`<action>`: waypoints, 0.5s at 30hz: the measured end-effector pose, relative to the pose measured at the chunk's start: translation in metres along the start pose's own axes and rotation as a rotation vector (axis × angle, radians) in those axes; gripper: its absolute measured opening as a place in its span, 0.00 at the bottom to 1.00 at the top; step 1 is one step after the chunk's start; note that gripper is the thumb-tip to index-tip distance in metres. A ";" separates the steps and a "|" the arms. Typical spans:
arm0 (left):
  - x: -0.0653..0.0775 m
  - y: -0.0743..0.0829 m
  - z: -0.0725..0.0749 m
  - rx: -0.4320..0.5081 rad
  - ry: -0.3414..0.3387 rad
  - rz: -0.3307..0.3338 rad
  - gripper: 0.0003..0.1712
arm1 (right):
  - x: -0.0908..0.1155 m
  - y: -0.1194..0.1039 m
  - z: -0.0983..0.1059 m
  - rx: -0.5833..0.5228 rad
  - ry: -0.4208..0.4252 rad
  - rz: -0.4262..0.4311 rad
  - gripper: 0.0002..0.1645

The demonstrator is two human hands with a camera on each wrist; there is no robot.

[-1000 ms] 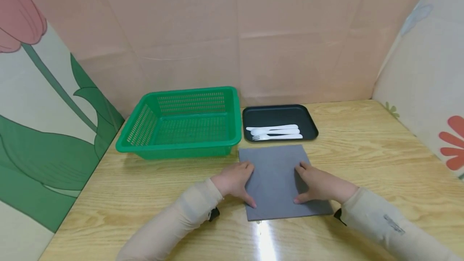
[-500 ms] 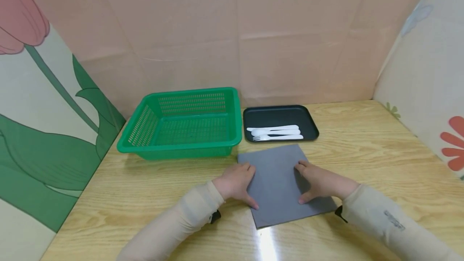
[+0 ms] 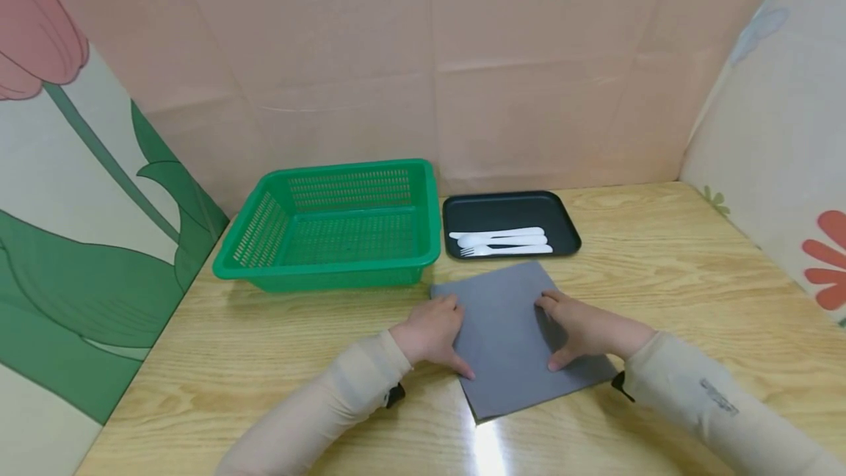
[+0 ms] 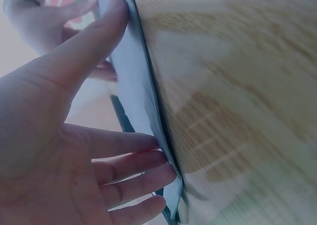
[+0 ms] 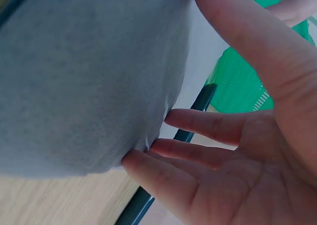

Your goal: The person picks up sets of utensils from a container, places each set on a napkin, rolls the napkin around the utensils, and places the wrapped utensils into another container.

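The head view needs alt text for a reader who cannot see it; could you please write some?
A person's left hand and right hand touch opposite sides of a gray sheet on a wood-grain table. Beyond it, a green basket stands left of a black tray holding white cutlery.

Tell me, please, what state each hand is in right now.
Left hand: open, touching the gray sheet along its left edge.
Right hand: open, touching the same sheet on its right side.
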State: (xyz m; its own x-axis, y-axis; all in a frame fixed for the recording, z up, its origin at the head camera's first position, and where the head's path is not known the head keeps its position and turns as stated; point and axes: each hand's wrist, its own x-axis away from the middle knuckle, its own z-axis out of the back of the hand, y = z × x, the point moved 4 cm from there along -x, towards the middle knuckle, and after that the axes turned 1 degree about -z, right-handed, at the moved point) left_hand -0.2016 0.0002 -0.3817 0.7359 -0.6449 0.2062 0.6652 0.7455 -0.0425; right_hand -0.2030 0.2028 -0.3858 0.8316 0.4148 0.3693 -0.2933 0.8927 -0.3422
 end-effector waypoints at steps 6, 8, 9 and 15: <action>-0.001 0.001 0.000 0.036 0.019 0.013 0.43 | 0.000 0.003 0.002 -0.026 0.003 0.038 0.61; -0.001 0.001 0.000 0.048 0.026 0.016 0.42 | 0.000 0.004 0.002 -0.032 0.009 0.054 0.60; -0.001 0.001 0.001 0.057 0.028 0.017 0.42 | 0.000 0.004 0.002 -0.036 0.011 0.058 0.60; -0.001 0.001 0.001 0.091 0.034 0.018 0.42 | 0.001 0.006 0.003 -0.032 0.015 0.081 0.59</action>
State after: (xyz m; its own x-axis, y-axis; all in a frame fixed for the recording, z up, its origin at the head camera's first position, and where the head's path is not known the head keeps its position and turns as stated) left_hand -0.2019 0.0019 -0.3811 0.7523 -0.6357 0.1728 0.6390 0.7680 0.0434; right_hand -0.2056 0.2088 -0.3847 0.8129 0.4824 0.3263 -0.3449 0.8502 -0.3977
